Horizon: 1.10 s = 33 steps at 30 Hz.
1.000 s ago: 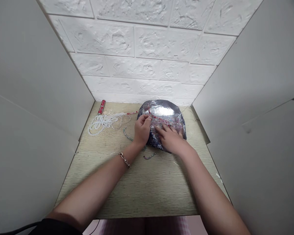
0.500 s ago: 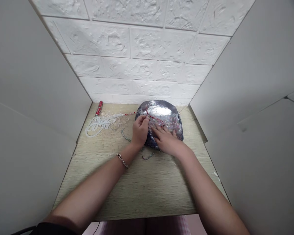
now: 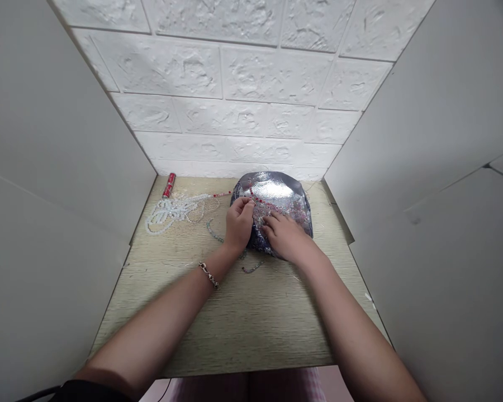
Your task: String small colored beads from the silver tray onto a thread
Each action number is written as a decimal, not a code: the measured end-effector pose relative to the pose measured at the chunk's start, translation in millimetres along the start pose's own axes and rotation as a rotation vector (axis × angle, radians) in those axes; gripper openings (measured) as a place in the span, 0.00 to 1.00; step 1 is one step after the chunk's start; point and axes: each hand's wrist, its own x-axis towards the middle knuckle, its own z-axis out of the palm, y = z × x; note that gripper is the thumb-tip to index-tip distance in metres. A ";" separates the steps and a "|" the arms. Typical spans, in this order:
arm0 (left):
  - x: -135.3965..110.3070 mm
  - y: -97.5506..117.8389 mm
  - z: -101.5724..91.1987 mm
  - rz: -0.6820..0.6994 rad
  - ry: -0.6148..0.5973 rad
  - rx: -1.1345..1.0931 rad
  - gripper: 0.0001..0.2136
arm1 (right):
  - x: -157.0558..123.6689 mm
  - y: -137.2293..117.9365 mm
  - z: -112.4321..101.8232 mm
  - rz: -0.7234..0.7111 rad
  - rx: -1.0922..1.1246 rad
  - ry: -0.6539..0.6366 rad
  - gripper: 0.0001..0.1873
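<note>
My left hand (image 3: 240,223) is closed in a pinch at the left part of a dark, shiny-lined, bag-like holder (image 3: 272,181). At its fingertips runs a string of red beads (image 3: 257,199); what exactly lies inside the pinch is too small to see. Many small loose clear and pinkish beads (image 3: 299,211) lie in the holder. Over them my right hand (image 3: 288,237) rests palm down, its bent fingers a little apart and the fingertips touching the beads. Part of the holder's near side is hidden under this hand.
White bead strands (image 3: 165,215) lie on the wooden table (image 3: 235,318) at the left, beside a red cylinder (image 3: 169,185). Short greenish-grey bead strands (image 3: 252,268) lie near the holder. A white brick-patterned wall (image 3: 235,120) and grey side panels (image 3: 436,184) enclose the table.
My right hand has drawn its fingers in from a flatter, more spread pose to a bent one over the beads. My left hand stays pinched in nearly the same place.
</note>
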 end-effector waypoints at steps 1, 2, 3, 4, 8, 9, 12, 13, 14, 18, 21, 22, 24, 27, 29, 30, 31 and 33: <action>0.0 0.1 -0.1 -0.006 -0.001 0.002 0.05 | 0.3 1.0 -1.1 0.009 -0.001 0.038 0.23; -0.1 0.2 -0.2 -0.011 -0.003 0.005 0.05 | 0.7 2.2 -1.9 0.042 -0.007 0.083 0.22; -0.2 0.3 -0.2 -0.013 -0.006 0.007 0.05 | 1.1 3.6 -2.2 0.093 -0.015 0.131 0.22; -0.4 0.4 -0.3 -0.014 -0.011 0.007 0.05 | 1.4 4.9 -2.1 0.152 -0.028 0.179 0.22; -1.3 0.6 -0.3 -0.014 -0.029 -0.004 0.05 | 0.3 8.7 0.5 0.254 -0.067 0.245 0.23; -1.6 0.6 -0.3 -0.016 -0.032 -0.011 0.05 | -0.4 9.0 1.1 0.250 -0.078 0.234 0.22; -2.3 0.3 -0.2 -0.020 -0.047 -0.032 0.05 | -2.0 9.4 1.9 0.236 -0.112 0.210 0.19; -2.5 0.1 -0.2 -0.020 -0.052 -0.037 0.05 | -1.9 9.7 2.0 0.228 -0.121 0.211 0.18; -2.6 -0.1 -0.1 -0.019 -0.057 -0.038 0.05 | -1.5 10.3 2.2 0.222 -0.127 0.216 0.18; -2.3 -0.6 -0.1 -0.012 -0.052 -0.031 0.05 | 2.8 14.2 3.9 0.176 -0.107 0.242 0.16; -2.1 -0.5 -0.2 -0.013 -0.042 -0.014 0.05 | 5.6 16.6 5.1 0.157 -0.074 0.259 0.15; -2.1 -0.5 -0.2 -0.013 -0.041 -0.008 0.05 | 6.2 16.9 5.1 0.155 -0.066 0.259 0.15; -2.0 -0.5 -0.3 -0.012 -0.039 0.001 0.05 | 6.8 17.2 5.0 0.153 -0.054 0.250 0.15; -2.0 -0.6 -0.3 -0.010 -0.038 0.006 0.05 | 7.5 17.3 4.5 0.158 -0.047 0.227 0.15; -2.1 -0.6 -0.3 -0.008 -0.035 0.008 0.05 | 8.0 17.6 4.2 0.157 -0.041 0.216 0.15; -2.2 -0.6 -0.3 -0.009 -0.032 0.010 0.05 | 8.3 17.7 4.0 0.154 -0.035 0.214 0.15; -2.3 -0.6 -0.3 -0.010 -0.030 0.013 0.05 | 8.5 17.7 3.7 0.151 -0.028 0.216 0.15; -2.5 -0.7 -0.5 -0.012 -0.028 0.019 0.05 | 8.7 17.3 2.6 0.143 -0.011 0.227 0.15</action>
